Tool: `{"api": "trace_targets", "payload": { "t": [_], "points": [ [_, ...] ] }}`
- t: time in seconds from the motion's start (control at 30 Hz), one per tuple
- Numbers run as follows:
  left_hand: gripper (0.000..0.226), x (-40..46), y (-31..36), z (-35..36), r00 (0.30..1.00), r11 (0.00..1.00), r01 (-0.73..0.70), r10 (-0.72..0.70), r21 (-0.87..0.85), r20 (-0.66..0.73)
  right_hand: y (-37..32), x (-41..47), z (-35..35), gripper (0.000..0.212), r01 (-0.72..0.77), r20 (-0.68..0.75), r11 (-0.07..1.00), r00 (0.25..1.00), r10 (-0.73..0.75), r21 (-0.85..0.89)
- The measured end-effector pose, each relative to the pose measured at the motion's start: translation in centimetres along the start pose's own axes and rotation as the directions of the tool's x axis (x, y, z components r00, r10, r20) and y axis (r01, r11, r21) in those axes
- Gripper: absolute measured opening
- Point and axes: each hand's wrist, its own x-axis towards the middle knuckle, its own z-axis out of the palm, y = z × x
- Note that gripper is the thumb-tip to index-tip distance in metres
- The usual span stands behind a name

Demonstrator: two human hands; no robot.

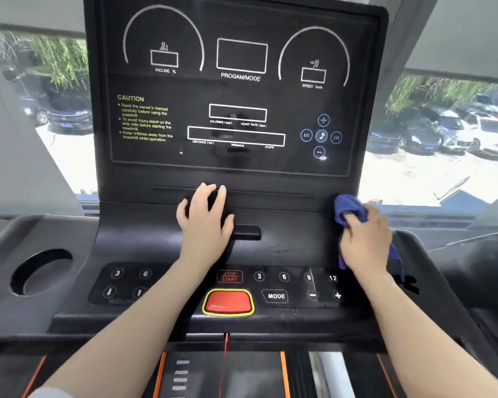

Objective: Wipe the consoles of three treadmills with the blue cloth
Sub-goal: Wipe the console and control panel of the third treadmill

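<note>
- Cloth (350,209): blue, soft, light, bunched; sits at the console's (285,234) lower right edge, tail hanging below the hand. Best held as a wad.
- Right hand (364,244): grip closed round the cloth.
- Left hand (204,218): fingers spread, flat on the console's middle, holding nothing.
- Console: hard, glossy, likely smudge-prone.

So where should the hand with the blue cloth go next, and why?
Probably sideways, toward the middle of the console. The right hand grips the blue cloth at the right edge of the console, below the screen, so the strip between it and the left hand, which rests flat near the centre, looks like the nearest part left to wipe.
</note>
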Motion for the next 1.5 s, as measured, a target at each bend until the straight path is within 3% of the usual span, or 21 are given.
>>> {"api": "trace_targets", "payload": {
  "t": [0.1, 0.17, 0.27, 0.47, 0.6, 0.73, 0.9, 1.1, 1.27, 1.37, 1.43, 1.5],
  "points": [
    [0.044, 0.4, 0.4, -0.1, 0.998, 0.999, 0.044, -0.045, -0.028, -0.051, -1.2, -0.2, -0.2, 0.036, -0.044, 0.000, 0.999, 0.999, 0.044, 0.006],
    [0.042, 0.6, 0.5, 0.0, 0.995, 0.998, 0.052, -0.055, -0.036, -0.088, -2.8, -1.0, -0.3, 0.030, 0.105, 0.006, 0.994, 0.994, -0.105, -0.005],
    [0.044, 0.7, 0.5, 0.0, 0.991, 0.997, 0.057, -0.063, -0.055, -0.117, -5.9, -3.4, 0.3, 0.032, 0.372, 0.104, 0.928, 0.923, -0.371, 0.010],
    [0.048, 0.4, 0.4, -0.4, 0.993, 0.995, 0.068, -0.074, -0.067, -0.096, -5.6, -3.1, 0.5, 0.043, 0.540, 0.179, 0.833, 0.813, -0.554, 0.121],
    [0.049, 0.5, 0.2, -0.8, 0.995, 0.995, 0.064, -0.069, -0.075, -0.076, -2.8, -1.9, 0.4, 0.035, 0.364, 0.127, 0.926, 0.918, -0.375, 0.102],
    [0.053, 0.5, 0.3, -0.8, 0.995, 0.993, 0.079, -0.083, -0.092, -0.045, -4.3, -3.2, 0.5, 0.024, 0.233, 0.108, 0.968, 0.964, -0.243, 0.094],
    [0.056, 0.6, 0.2, -0.6, 0.995, 0.991, 0.086, -0.091, -0.100, -0.047, -10.6, -6.6, -0.8, 0.032, 0.404, 0.195, 0.910, 0.889, -0.414, 0.089],
    [0.059, 0.9, -0.1, -0.7, 0.996, 0.991, 0.072, -0.078, -0.114, -0.047, -11.8, -7.2, -1.4, 0.033, 0.441, 0.332, 0.880, 0.815, -0.474, 0.176],
    [0.060, 0.8, -0.7, -1.4, 1.000, 0.996, 0.017, -0.015, -0.087, 0.025, -6.7, -4.0, -0.4, 0.023, 0.134, 0.226, 0.990, 0.964, -0.141, 0.044],
    [0.060, 0.6, -0.6, -2.1, 0.996, 0.999, -0.039, 0.042, -0.037, 0.084, -5.3, -3.6, -0.6, 0.027, -0.045, 0.238, 0.999, 0.970, 0.045, -0.009],
    [0.058, 0.6, -0.8, -2.5, 0.992, 0.997, -0.058, 0.063, -0.045, 0.112, -6.2, -4.3, -0.8, 0.027, -0.086, 0.251, 0.996, 0.964, 0.091, -0.032],
    [0.058, 0.6, -1.1, -2.7, 0.990, 0.996, -0.068, 0.074, -0.051, 0.119, -8.3, -5.7, -1.0, 0.024, -0.014, 0.258, 0.998, 0.966, 0.031, -0.068]
  ]
}}
